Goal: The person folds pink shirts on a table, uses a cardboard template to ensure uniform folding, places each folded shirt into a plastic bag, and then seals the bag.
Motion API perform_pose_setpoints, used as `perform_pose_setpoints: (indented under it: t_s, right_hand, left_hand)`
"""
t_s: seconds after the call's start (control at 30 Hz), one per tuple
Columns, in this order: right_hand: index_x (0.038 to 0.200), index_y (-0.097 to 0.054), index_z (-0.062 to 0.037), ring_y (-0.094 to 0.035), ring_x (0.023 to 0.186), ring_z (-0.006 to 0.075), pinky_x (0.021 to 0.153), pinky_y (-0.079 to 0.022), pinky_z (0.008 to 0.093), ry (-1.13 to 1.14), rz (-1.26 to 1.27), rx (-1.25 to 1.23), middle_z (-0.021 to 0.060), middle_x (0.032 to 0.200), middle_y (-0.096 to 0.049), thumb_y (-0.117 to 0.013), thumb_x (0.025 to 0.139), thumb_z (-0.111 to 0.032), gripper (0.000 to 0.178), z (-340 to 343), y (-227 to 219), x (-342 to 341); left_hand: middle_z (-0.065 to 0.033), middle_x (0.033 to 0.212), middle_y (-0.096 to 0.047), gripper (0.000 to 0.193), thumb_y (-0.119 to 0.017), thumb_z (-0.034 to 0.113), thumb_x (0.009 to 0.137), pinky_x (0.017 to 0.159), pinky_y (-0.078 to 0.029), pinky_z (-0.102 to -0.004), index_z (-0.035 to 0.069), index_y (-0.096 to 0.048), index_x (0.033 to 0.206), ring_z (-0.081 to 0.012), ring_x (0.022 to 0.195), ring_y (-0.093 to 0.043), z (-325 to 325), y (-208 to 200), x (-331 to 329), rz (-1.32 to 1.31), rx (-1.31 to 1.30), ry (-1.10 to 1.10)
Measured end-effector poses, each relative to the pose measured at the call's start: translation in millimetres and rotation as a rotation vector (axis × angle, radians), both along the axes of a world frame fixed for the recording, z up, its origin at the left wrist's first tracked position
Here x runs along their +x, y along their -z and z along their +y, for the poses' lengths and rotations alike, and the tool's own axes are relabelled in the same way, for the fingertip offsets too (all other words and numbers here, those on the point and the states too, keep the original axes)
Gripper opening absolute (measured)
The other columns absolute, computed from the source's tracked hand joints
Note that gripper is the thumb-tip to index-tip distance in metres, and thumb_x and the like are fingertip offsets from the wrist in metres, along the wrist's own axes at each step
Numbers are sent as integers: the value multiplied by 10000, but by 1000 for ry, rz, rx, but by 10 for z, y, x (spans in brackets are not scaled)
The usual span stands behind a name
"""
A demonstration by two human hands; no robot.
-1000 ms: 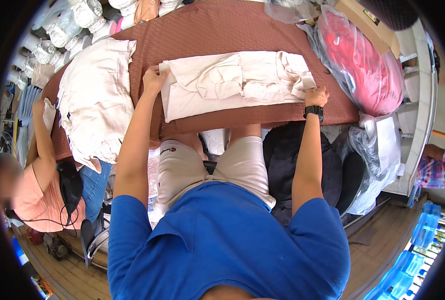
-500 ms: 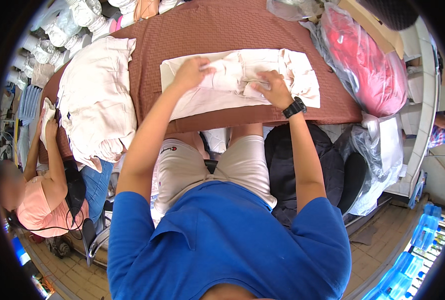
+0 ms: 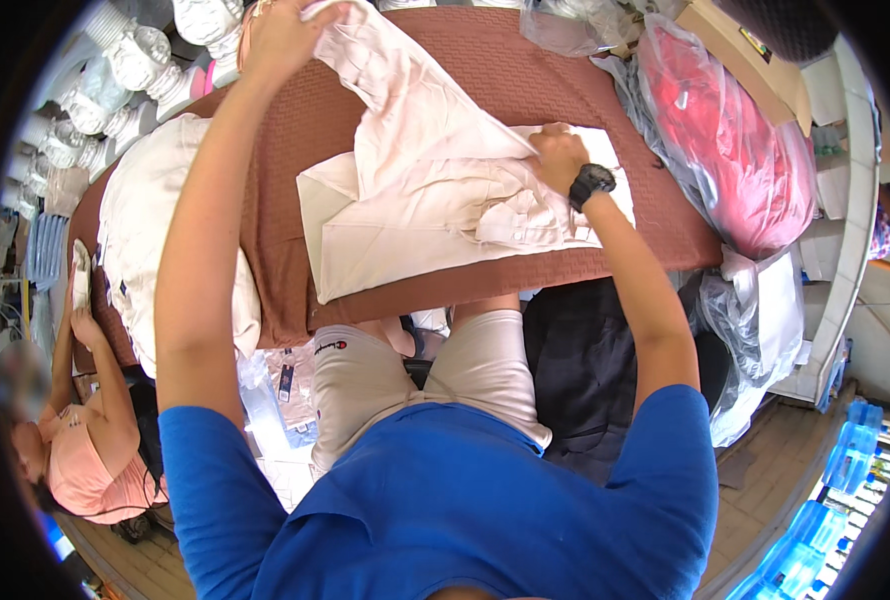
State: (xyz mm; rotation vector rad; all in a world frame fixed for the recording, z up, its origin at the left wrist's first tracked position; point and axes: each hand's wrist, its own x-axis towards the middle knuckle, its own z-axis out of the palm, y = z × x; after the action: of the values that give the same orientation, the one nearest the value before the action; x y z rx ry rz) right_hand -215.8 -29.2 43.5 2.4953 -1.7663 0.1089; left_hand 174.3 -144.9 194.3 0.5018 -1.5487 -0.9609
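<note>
A cream button shirt (image 3: 405, 235) lies partly spread on the brown-covered table in front of me, a buttoned piece of it folded near its right end. My left hand (image 3: 287, 42) is raised at the far left, its fingers closed on a corner of the shirt. From there the cloth stretches down in a slanting sweep toward my right hand (image 3: 561, 158). That hand, below a black wristwatch (image 3: 592, 186), is closed on the shirt near its far right edge. Its fingertips are partly hidden.
A pile of cream garments (image 3: 150, 190) sits left on the brown tablecloth (image 3: 605, 90). Red goods in clear plastic (image 3: 725, 140) stand right, beside an open cardboard box (image 3: 750, 60). White mannequin heads (image 3: 145, 60) line the far left. A co-worker in peach (image 3: 100, 455) handles something pale at left.
My left hand has moved up and to the left, lifting part of the shirt from the table. My right hand has shifted slightly and closed on the cloth.
</note>
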Motion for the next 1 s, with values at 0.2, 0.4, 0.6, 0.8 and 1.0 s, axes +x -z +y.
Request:
perform_pose_setpoints:
  t_s: [0.2,0.4,0.6,0.8,1.0]
  right_hand:
    - [994,-737,-31,-700,951,376,820,-570,453,208,255,226,230,939,-714,-705,783,-347,382,-974,-427,-389]
    - [1084,-668,-45,-668,1007,413,835,-565,481,404,191,-112,240,1102,-658,-774,774,-409,490,-1780,-540,-695]
    - [1179,-637,-170,-556,1061,423,824,-536,536,174,-95,-240,177,1202,-529,-814,745,-321,492,-812,-77,-338]
    - [1141,-510,-29,-564,1046,464,705,-553,531,450,-118,71,230,1175,-470,-703,801,-164,414,763,19,-93]
    - [983,-673,-173,-683,770,336,689,-543,490,410,273,-414,94,880,-680,-689,791,-221,198,717,689,-1663]
  left_hand:
    - [-129,1234,-628,382,-604,196,964,924,-516,-363,-5,-563,1286,-226,1093,-608,-668,10,215,-463,36,-320]
    - [-111,1192,-628,368,-656,184,931,898,-509,-360,31,-585,1258,-234,1060,-612,-1117,553,-133,-751,-156,-588]
    - [-94,1149,-629,364,-708,172,898,872,-503,-357,67,-607,1231,-242,1027,-616,-98,1236,-306,-810,-376,-487]
    - [-164,1140,-606,429,-736,154,844,905,-492,-410,13,-583,1219,-350,1036,-609,1223,1468,-621,-830,259,-121]
    - [-148,955,-644,265,-735,155,852,844,-494,-415,8,-660,1060,-337,941,-637,1311,1712,-847,-885,187,-191]
